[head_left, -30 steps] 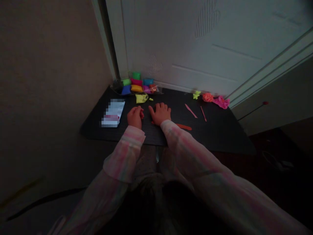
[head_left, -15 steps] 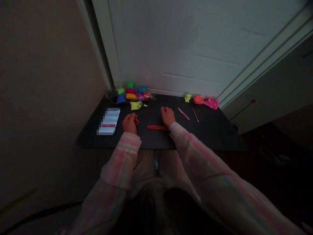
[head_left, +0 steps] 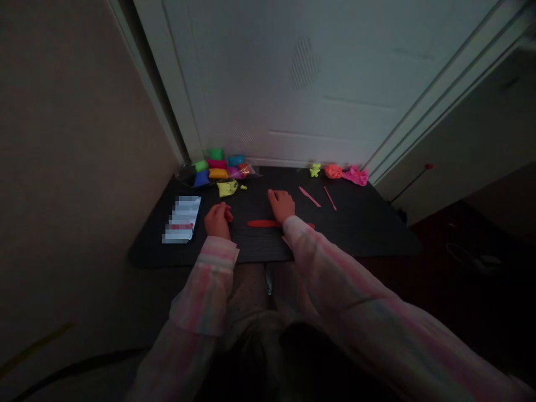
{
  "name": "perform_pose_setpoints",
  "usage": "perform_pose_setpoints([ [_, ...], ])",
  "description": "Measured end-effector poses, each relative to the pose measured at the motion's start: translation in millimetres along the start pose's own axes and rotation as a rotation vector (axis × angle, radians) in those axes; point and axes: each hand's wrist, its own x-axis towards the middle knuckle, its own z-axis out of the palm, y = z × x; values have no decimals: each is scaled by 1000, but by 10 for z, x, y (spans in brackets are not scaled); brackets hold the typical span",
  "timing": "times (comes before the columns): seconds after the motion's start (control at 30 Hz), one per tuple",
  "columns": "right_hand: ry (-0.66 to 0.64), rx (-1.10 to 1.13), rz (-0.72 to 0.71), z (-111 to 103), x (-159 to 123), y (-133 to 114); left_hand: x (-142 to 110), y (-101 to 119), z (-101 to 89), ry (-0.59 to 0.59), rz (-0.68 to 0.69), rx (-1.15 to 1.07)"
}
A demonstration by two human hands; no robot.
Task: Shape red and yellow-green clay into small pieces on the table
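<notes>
A long, thin red strip, seemingly clay (head_left: pixel 260 224), lies across the black table near its front. My right hand (head_left: pixel 282 206) is just behind and over the strip, its fingers curled down so that the tips are hidden. The right wrist and cuff cover the strip's middle, and its far end shows to the right of them. To the left of the strip, my left hand (head_left: pixel 218 221) rests at the table with bent fingers drawn together. Whether either hand has something small in it is hidden.
A phone (head_left: pixel 183 219) lies left. Behind are colourful clay packets (head_left: pixel 218 173), an opened yellow packet (head_left: pixel 226 188) and a small yellow bit (head_left: pixel 243 187). Two pink tools, a knife (head_left: pixel 310 196) and a stick (head_left: pixel 330 198), lie right, before a yellow bear-shaped piece (head_left: pixel 315 170), orange clump (head_left: pixel 334 171) and pink clump (head_left: pixel 356 176).
The camera view has shifted a little. My right hand has turned slightly, and the red strip's right end now shows beyond the wrist. My left hand stays curled in about the same place.
</notes>
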Motion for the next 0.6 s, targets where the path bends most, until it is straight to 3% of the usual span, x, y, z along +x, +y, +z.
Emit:
perform_pose_setpoints([
  [0.23,44,-35,-12,-231,86,288,6,-7,-8,-1,22,-34],
  [0.6,-4,-341,-107,-144,-156,264,-1,11,15,2,25,13],
])
